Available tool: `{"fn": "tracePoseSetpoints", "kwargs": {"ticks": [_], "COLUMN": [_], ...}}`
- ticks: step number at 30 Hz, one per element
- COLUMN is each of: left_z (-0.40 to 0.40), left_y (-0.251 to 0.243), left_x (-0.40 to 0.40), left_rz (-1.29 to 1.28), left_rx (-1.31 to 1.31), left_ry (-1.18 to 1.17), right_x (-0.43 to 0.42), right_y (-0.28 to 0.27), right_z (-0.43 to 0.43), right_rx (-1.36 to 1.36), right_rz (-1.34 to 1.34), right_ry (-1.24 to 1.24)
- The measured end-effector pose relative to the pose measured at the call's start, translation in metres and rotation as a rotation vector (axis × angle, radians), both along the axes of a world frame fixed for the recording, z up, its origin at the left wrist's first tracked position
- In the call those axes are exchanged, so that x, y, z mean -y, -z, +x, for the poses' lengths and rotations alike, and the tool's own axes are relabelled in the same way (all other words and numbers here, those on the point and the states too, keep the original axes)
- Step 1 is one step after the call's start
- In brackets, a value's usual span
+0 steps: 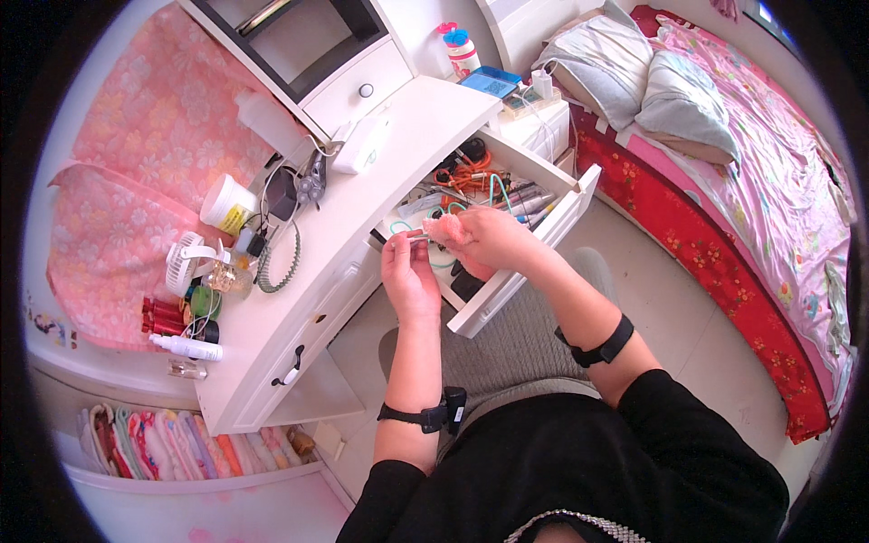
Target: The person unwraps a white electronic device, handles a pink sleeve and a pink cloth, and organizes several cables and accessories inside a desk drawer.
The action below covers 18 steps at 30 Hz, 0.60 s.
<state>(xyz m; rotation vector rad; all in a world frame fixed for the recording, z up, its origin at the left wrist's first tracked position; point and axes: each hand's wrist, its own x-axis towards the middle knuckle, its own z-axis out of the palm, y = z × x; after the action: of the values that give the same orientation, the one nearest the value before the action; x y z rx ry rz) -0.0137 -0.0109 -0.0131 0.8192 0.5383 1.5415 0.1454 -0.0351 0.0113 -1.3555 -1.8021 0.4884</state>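
Observation:
Both hands are over an open white drawer (489, 309) of the dressing table. My left hand (412, 278) pinches a small, thin, light item (409, 238) between thumb and fingers; its kind is too small to tell. My right hand (499, 237) is shut on a pink fluffy cloth (446, 231), whose edge is against the thin item. Beneath and behind them, the drawer holds orange cords (468, 175), a mint-green cord (499, 186), pens (529, 202) and dark items at its near left corner. The right hand hides part of the contents.
On the white dressing table (353, 203) stand a small white fan (182, 261), a white tub (227, 202), a braided headband (280, 261), bottles and cables. A water bottle (461, 54) and power strip (533, 102) are beyond the drawer. A grey chair (506, 353) lies below; a bed (679, 231) is at right.

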Motion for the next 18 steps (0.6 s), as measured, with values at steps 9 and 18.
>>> {"fn": "tracePoseSetpoints", "kwargs": {"ticks": [9, 18], "left_z": [-0.005, 0.0], "left_y": [0.011, -0.012], "left_x": [-0.012, 0.004], "left_rz": [-0.083, -0.045], "left_rx": [0.147, 0.018], "left_ry": [-0.074, 0.116], "right_x": [-0.003, 0.007], "right_y": [0.002, -0.007], "right_z": [-0.001, 0.003], "right_rx": [0.153, -0.272], "right_rz": [0.039, -0.055], "right_ry": [0.025, 0.094]}}
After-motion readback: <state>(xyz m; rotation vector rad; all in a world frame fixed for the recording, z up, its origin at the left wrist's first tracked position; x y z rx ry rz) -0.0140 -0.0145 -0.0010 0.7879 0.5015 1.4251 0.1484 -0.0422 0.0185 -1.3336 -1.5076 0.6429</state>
